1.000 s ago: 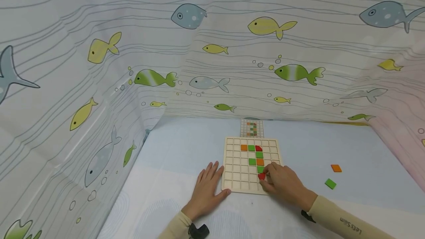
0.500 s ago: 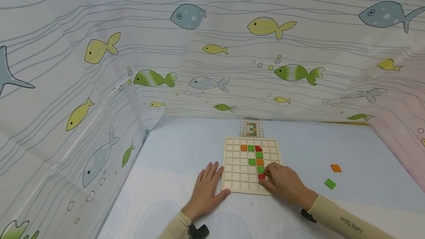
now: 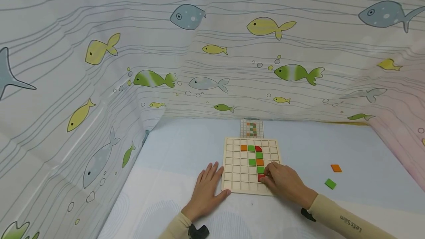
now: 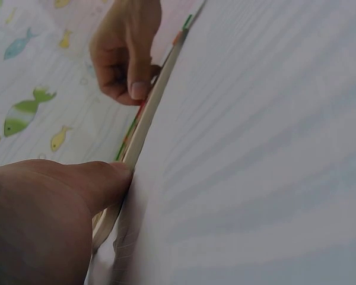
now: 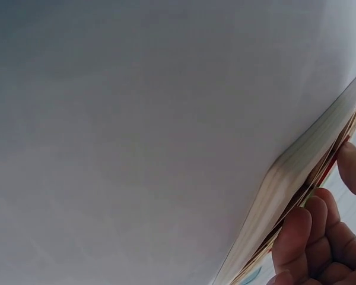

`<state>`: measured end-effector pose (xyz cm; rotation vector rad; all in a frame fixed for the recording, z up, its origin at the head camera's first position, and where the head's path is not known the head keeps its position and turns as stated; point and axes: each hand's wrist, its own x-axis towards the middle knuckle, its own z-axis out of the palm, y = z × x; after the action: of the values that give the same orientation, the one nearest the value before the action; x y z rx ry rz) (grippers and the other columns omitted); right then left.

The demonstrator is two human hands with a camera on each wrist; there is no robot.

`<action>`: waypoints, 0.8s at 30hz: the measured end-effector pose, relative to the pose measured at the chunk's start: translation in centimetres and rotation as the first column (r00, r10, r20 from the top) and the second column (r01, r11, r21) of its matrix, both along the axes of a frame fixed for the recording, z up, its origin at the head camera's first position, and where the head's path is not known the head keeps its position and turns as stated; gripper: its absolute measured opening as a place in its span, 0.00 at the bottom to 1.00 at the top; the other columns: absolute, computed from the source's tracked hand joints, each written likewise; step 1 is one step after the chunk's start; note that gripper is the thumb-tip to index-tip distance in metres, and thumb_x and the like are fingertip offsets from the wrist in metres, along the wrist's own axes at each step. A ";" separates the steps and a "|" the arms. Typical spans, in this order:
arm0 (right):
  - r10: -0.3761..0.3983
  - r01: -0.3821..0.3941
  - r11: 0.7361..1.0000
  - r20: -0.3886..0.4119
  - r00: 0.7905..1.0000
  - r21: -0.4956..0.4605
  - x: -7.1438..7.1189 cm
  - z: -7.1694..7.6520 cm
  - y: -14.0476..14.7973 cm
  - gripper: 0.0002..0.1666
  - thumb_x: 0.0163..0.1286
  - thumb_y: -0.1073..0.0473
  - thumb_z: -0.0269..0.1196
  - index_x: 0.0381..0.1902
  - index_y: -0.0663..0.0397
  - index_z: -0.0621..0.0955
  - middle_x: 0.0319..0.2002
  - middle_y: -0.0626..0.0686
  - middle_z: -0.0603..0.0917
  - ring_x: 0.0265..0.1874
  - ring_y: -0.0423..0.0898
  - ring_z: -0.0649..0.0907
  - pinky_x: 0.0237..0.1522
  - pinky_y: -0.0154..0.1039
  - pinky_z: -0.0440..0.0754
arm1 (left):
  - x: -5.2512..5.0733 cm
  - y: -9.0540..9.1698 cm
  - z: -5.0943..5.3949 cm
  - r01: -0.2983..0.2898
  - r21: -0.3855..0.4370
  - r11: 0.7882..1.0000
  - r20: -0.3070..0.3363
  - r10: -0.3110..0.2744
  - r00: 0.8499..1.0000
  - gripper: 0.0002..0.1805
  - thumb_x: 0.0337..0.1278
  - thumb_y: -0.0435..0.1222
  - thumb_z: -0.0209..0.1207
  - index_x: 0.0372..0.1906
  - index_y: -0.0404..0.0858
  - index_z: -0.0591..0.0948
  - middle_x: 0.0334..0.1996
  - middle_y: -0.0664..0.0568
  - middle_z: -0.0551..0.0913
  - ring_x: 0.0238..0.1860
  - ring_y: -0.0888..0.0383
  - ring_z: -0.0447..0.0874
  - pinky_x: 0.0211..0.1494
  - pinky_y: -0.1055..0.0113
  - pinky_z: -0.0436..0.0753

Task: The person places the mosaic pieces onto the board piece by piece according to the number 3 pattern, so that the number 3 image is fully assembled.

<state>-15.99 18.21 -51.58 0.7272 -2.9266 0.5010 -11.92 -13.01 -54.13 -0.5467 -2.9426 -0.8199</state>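
Note:
The wooden grid board lies on the table in the head view, with orange, green and red tiles in its cells. My left hand rests flat by the board's left edge, fingers spread; in the left wrist view its thumb touches the board's side. Curled over the board's lower right, my right hand has thumb and finger at a red tile, just below a green tile. Part of that red tile is hidden by the fingertips. A red tile with one rounded corner ends the top row.
A printed pattern card stands or lies behind the board. To the right, a loose orange tile and a loose green tile lie on the table. A fish-patterned sheet rises around the back and sides.
The red tile under my right hand has turned from askew to nearly square with its cell and shifted slightly toward me. My left hand has stayed in place.

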 end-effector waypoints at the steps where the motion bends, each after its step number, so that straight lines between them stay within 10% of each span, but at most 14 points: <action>1: -0.001 0.001 1.000 -0.003 1.000 0.002 0.0 0.0 0.0 0.15 0.68 0.46 0.75 0.38 0.48 0.82 0.30 0.40 0.77 0.25 0.34 0.69 0.29 0.32 0.71 | 0.0 0.0 0.0 0.000 -0.002 1.000 0.000 0.000 1.000 0.43 0.71 0.58 0.60 0.81 0.39 0.67 0.83 0.40 0.62 0.85 0.37 0.54 0.83 0.35 0.56; 24: -0.084 0.081 0.996 0.074 0.994 0.035 -0.8 1.6 2.7 0.20 0.70 0.41 0.72 0.47 0.48 0.83 0.36 0.42 0.80 0.30 0.36 0.76 0.32 0.35 0.79 | 0.1 0.0 0.2 0.001 0.005 1.000 -0.006 -0.001 1.000 0.43 0.70 0.57 0.62 0.80 0.38 0.68 0.83 0.39 0.63 0.84 0.37 0.55 0.83 0.34 0.57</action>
<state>-16.79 20.93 -49.94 0.6006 -3.0261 0.4847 -11.80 -13.01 -53.96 -0.5495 -2.9344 -0.8239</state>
